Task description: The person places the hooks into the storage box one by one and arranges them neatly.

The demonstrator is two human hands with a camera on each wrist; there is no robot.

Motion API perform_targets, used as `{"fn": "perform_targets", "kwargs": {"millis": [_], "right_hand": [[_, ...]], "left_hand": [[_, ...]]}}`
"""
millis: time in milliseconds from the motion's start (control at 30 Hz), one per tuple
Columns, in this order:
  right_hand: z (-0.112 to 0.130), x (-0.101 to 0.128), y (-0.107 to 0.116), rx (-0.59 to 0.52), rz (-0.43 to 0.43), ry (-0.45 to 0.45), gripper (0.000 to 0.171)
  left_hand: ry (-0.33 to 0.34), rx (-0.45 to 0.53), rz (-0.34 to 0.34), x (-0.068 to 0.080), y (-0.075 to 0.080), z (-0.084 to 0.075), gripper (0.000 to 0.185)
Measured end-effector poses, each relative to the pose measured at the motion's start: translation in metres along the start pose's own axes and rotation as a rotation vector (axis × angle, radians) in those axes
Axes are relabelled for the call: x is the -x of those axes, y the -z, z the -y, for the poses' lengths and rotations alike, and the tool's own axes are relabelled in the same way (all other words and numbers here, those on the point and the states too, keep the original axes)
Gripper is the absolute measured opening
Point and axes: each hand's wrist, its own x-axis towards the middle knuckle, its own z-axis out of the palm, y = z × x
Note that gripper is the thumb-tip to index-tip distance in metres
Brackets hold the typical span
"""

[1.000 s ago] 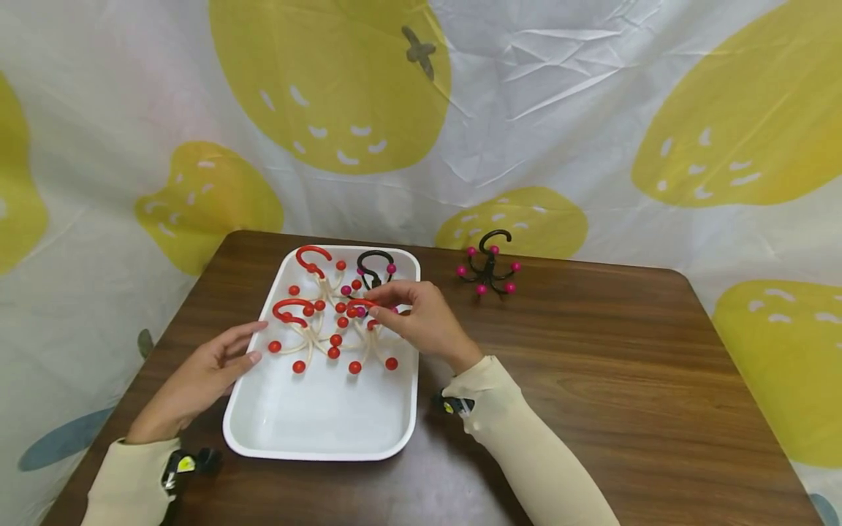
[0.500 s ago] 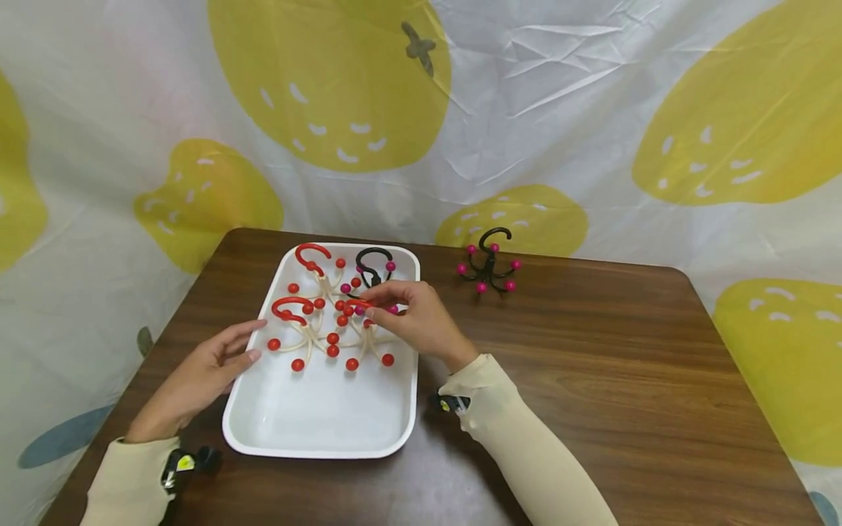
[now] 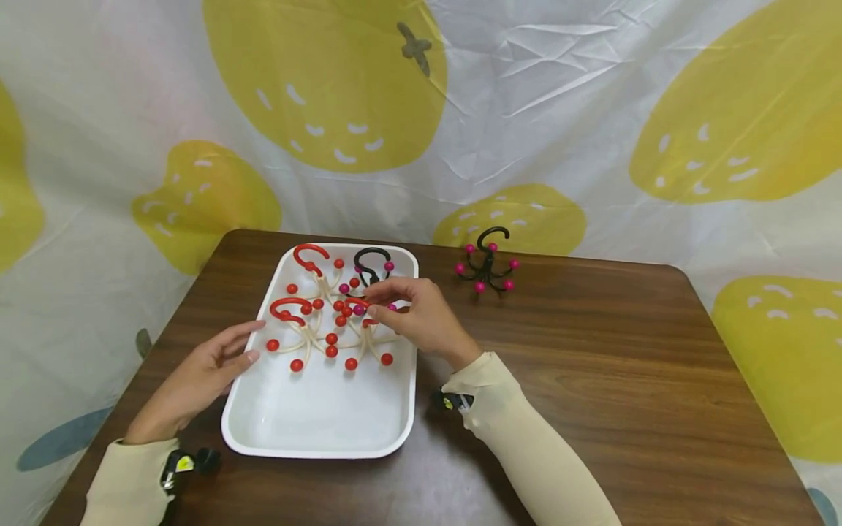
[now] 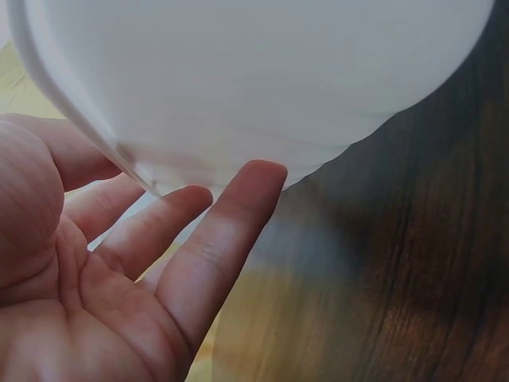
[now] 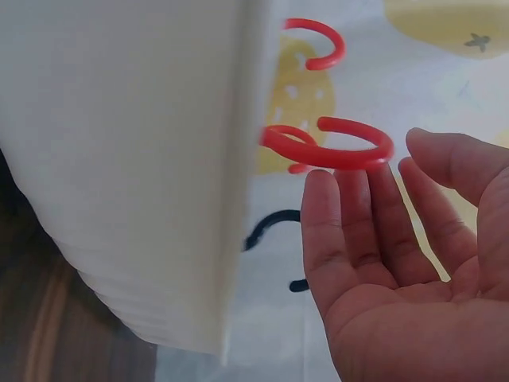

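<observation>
A white tray (image 3: 316, 416) holds several claw-shaped hanger hooks. Three have red hooks and cream arms tipped with red balls: back left (image 3: 320, 283), front left (image 3: 305, 334) and front right (image 3: 367, 337). A black hanger hook (image 3: 372, 253) with pink balls is behind, partly covered by my right hand (image 3: 421, 314). That hand surrounds the front-right hanger's red hook (image 5: 342, 155); in the right wrist view its fingers lie loosely beneath, the thumb apart. My left hand (image 3: 204, 376) touches the tray's left wall, fingers extended along it in the left wrist view.
Another black hanger hook (image 3: 487, 270) with pink balls stands on the brown table (image 3: 592, 365), right of the tray. A fruit-printed curtain (image 3: 539, 95) hangs directly behind the table. The tray's front half has bare white floor.
The front-right red hanger has shifted slightly left, with my right hand at its hook. My left hand keeps its place at the tray.
</observation>
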Motion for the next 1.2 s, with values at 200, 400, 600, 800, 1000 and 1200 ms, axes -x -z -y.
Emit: {"fn": "perform_targets", "kwargs": {"millis": [200,400,600,800,1000,1200], "right_hand": [[0.007,0.000,0.013,-0.008,-0.020,0.016,0.022],[0.006,0.001,0.024,-0.019,-0.051,0.035,0.021],[0.007,0.002,0.035,-0.009,-0.070,0.065,0.021],[0.011,0.002,0.050,0.004,-0.097,0.064,0.019],[0.007,0.000,0.070,0.066,-0.150,0.045,0.022],[0.001,0.000,0.089,0.060,-0.189,-0.012,0.025]], "left_hand": [[0.027,-0.032,-0.003,0.000,0.001,-0.003,0.064],[0.055,-0.048,-0.014,0.002,0.001,-0.003,0.065],[0.018,-0.035,-0.011,0.001,0.002,-0.002,0.064],[0.043,-0.050,-0.012,0.000,0.001,-0.003,0.065],[0.060,-0.056,-0.022,0.001,0.001,-0.004,0.064],[0.054,-0.054,-0.020,0.000,0.000,-0.004,0.064]]}}
